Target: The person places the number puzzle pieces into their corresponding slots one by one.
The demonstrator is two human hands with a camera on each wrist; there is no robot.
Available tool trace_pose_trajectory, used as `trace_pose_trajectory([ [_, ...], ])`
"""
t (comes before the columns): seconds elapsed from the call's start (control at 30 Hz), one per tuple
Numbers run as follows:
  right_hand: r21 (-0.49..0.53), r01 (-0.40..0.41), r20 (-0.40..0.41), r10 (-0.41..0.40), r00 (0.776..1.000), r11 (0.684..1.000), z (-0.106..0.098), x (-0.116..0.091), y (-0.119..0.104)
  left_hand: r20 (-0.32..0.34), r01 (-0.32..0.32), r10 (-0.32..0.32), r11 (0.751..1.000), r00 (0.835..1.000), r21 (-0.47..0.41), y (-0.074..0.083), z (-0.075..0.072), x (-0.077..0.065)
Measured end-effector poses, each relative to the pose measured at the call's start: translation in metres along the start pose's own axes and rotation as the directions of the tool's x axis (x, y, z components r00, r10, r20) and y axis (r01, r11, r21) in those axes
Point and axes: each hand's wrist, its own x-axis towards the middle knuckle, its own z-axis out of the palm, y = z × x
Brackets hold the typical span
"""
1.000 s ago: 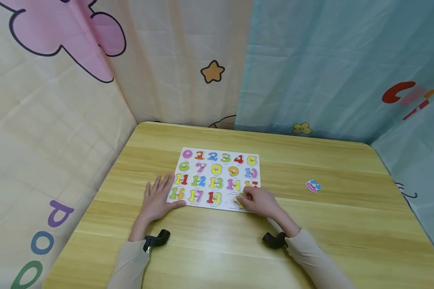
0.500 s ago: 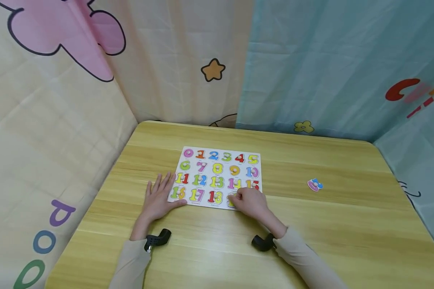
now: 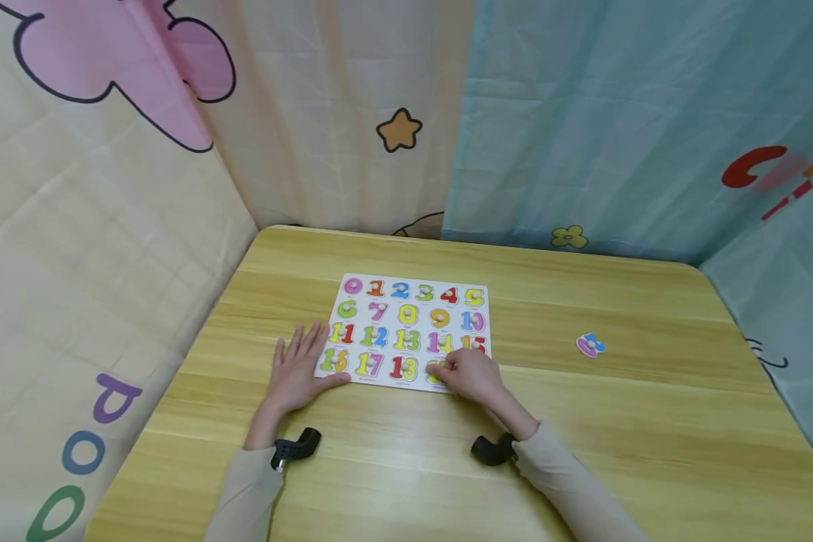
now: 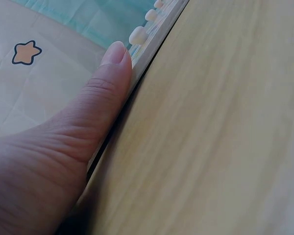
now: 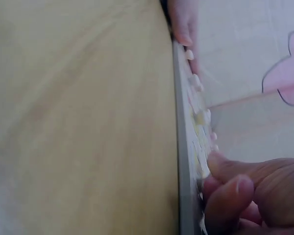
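Observation:
A white number puzzle board (image 3: 388, 320) lies on the table, filled with coloured number pieces that carry small white knobs. My left hand (image 3: 296, 376) rests spread at its left edge, thumb along the near-left corner; in the left wrist view the thumb (image 4: 95, 98) lies against the board's side. At the last slot of the bottom row, my right hand (image 3: 470, 375) pinches a yellow number piece (image 3: 436, 376), mostly covered by the fingers. The right wrist view shows its curled fingers (image 5: 230, 200) low over the board. A pink and blue piece (image 3: 590, 345) lies apart on the right.
The wooden table (image 3: 379, 467) has rounded far corners. Printed curtains (image 3: 352, 113) surround its back and sides. Black wrist cameras (image 3: 296, 449) sit on both wrists, close above the tabletop.
My right hand has moved a little left with the yellow number piece, bringing it over the last bottom-row slot, which showed bare before. The left hand stays put.

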Motion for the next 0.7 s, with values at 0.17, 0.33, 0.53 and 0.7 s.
trace_pose_trajectory([
  [0.17, 0.162, -0.030, 0.160, 0.003, 0.987, 0.986, -0.008, 0.005, 0.004, 0.000, 0.003, -0.003, 1.000, 1.000, -0.002, -0.001, -0.001, 0.000],
  [0.33, 0.190, -0.045, 0.191, 0.008, 0.982, 0.981, -0.010, 0.005, 0.005, -0.004, -0.003, 0.003, 1.000, 1.000, -0.003, 0.000, -0.002, 0.001],
  [0.53, 0.160, -0.001, 0.143, -0.023, 0.989, 0.987, -0.008, -0.001, 0.007, -0.009, -0.008, 0.008, 1.000, 1.000, -0.005, 0.002, -0.002, 0.000],
  [0.7, 0.148, 0.089, 0.054, -0.098, 0.994, 0.985, -0.009, -0.012, 0.015, -0.010, -0.006, 0.006, 1.000, 1.000, -0.003, 0.002, -0.001, -0.001],
])
